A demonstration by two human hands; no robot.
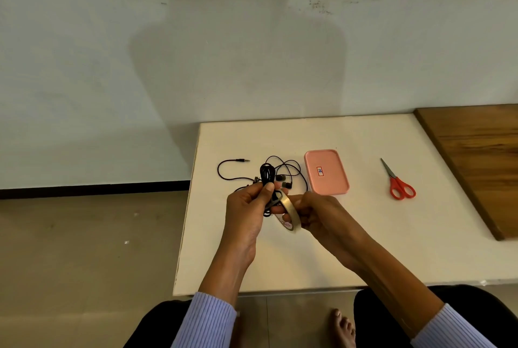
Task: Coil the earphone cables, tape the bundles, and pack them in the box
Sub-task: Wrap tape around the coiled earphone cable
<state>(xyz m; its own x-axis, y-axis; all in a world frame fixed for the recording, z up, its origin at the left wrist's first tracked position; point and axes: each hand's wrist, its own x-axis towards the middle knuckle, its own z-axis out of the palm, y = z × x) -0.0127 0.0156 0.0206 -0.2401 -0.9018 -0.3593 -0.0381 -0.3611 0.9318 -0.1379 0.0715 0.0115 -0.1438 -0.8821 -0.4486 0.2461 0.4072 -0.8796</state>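
My left hand grips a coiled bundle of black earphone cable above the white table, thumb pressed on the coil. My right hand holds a roll of clear tape right beside the bundle, fingers curled round its rim. A second black earphone lies loose on the table behind my hands, its cable looping left to a jack plug, its earbuds near the box. The pink box lies closed to the right of the cables.
Red-handled scissors lie on the table right of the pink box. A brown wooden board covers the table's far right. The table's left edge drops to a tiled floor. My knees and a bare foot show below the front edge.
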